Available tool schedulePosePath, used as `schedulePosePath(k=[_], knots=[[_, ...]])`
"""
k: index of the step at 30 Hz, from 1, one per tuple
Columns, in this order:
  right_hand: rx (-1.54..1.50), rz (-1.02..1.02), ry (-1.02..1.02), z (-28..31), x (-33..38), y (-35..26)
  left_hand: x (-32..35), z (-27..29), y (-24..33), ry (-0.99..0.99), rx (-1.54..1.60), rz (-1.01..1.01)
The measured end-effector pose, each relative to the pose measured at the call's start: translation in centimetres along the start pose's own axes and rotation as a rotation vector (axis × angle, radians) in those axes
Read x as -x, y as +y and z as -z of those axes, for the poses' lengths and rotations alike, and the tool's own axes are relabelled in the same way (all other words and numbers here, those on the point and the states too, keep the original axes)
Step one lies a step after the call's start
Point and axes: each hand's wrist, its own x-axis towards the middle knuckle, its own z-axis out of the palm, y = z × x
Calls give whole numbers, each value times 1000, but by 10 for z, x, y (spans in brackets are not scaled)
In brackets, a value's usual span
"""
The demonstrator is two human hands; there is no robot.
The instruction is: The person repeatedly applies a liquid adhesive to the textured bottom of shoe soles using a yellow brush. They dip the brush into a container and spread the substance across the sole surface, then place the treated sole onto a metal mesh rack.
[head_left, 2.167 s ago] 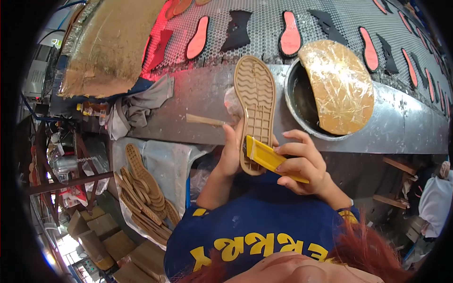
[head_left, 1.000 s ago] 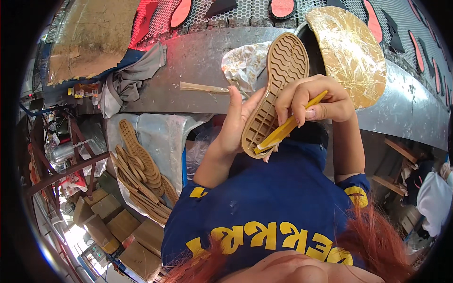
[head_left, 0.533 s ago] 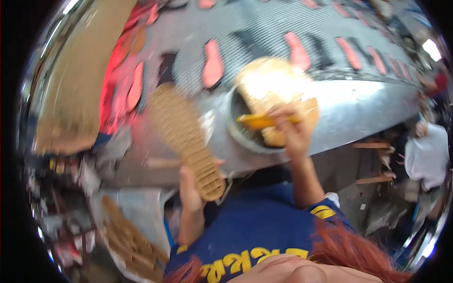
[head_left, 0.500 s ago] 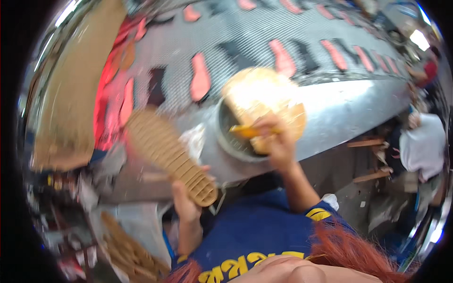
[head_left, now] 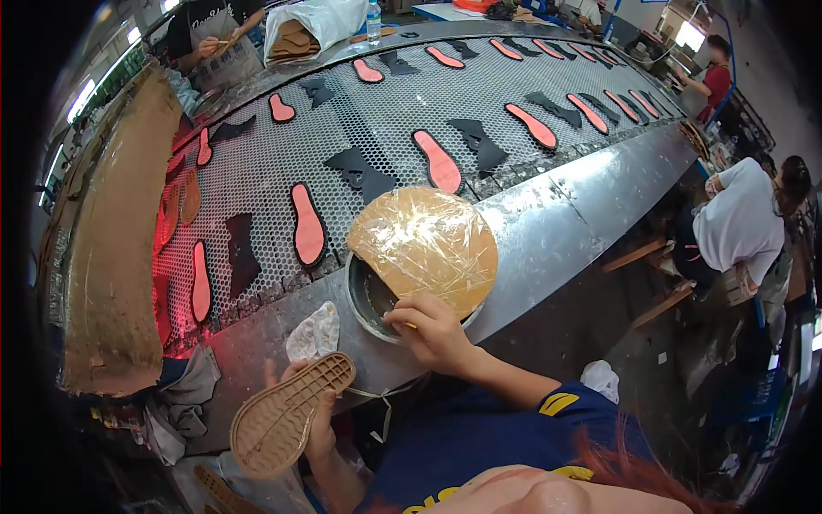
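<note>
My left hand [head_left: 320, 428] grips a brown shoe sole [head_left: 276, 424] near its narrow heel end, its ridged and gridded face upward and the broad toe pointing to the lower left. Pinched in the fingers of my right hand [head_left: 438, 334] is a thin yellow-handled tool [head_left: 404, 322]; its working end is out of sight. That hand is at the near rim of a round metal pot [head_left: 354, 301], by the dark opening. A round tan board [head_left: 428, 244] wrapped in clear film covers most of the pot.
A crumpled white cloth [head_left: 315, 334] lies beside the pot on the metal ledge [head_left: 556, 206]. Beyond, a mesh conveyor [head_left: 360, 128] carries pink insoles [head_left: 308, 227] and black cut pieces [head_left: 243, 253]. Cardboard [head_left: 116, 231] stands at left. Several people work around the line.
The sole has swung from pointing away to pointing lower left. My right hand has lowered the yellow-handled tool to the pot's opening. The whole view has shifted, showing more of the conveyor.
</note>
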Motion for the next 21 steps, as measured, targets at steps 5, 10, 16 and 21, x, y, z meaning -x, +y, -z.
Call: schedulePosePath(k=[5, 10, 16, 21], knots=[[-290, -231, -15, 9, 2, 0, 6, 14, -9, -31, 134, 235], [-291, -208, -19, 18, 3, 7, 1, 3, -1, -191, 140, 203], [-366, -216, -3, 21, 3, 13, -5, 18, 5, -254, 28, 33], [-560, -425, 92, 20, 9, 21, -6, 26, 10, 16, -85, -341]])
